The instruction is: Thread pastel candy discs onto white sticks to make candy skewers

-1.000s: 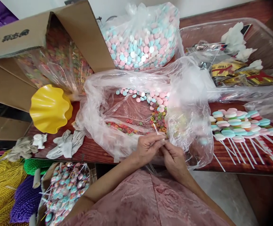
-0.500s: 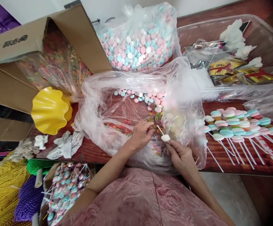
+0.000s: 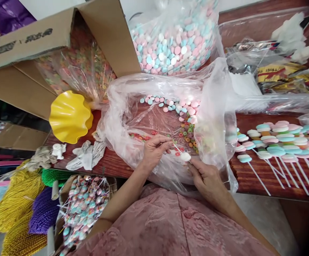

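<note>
My right hand [image 3: 206, 179] pinches a thin white stick [image 3: 177, 149] with one white candy disc [image 3: 185, 156] threaded on it. My left hand [image 3: 154, 149] has its fingertips pinched at the stick's upper tip, holding something too small to make out. Both hands work over the near edge of an open clear plastic bag [image 3: 122, 106] that holds loose pastel discs [image 3: 181, 106] and small coloured candy rings [image 3: 187, 133].
Finished candy sticks [image 3: 274, 145] lie in a row on the wooden table at right. A big bag of pastel candies [image 3: 170, 46] and a cardboard box [image 3: 37, 46] stand behind. A yellow wavy bowl [image 3: 69, 115] sits left; a bag of lollipops [image 3: 86, 206] and coloured cords lie below.
A second ago both hands were together at the stick's base. A white disc now sits on the stick, and my left hand went to the rings and came back to the stick's tip.
</note>
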`<control>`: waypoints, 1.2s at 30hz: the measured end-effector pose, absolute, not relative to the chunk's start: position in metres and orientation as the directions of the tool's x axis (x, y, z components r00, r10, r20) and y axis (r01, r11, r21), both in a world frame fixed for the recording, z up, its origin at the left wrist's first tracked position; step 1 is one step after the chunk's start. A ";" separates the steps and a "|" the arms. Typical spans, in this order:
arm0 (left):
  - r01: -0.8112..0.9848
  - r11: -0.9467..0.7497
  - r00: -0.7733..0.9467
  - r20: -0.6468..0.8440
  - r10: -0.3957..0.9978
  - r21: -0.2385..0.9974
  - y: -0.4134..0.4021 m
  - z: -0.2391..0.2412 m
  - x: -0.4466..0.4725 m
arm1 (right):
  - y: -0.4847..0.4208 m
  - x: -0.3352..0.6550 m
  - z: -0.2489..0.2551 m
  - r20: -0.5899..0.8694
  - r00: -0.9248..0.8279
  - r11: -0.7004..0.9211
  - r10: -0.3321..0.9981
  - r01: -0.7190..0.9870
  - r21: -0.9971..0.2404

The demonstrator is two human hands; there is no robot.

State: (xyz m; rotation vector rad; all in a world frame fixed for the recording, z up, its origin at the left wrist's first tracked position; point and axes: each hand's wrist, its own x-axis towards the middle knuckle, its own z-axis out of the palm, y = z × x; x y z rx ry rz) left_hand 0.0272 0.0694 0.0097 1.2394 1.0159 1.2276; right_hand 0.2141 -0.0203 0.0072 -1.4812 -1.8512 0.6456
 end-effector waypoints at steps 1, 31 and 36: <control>-0.053 -0.133 0.101 0.138 0.985 0.990 0.068 0.009 0.025 | -0.021 0.214 0.005 0.208 -0.134 0.244 0.969 0.672 -0.699; -0.192 0.203 0.268 -0.147 0.952 0.960 0.061 0.007 0.032 | -0.024 0.216 -0.020 0.371 -0.012 0.307 0.929 0.583 -0.752; -0.445 0.430 0.324 -0.307 0.895 0.786 0.052 0.016 0.045 | -0.024 0.207 -0.006 0.266 0.007 0.233 0.964 0.457 -0.858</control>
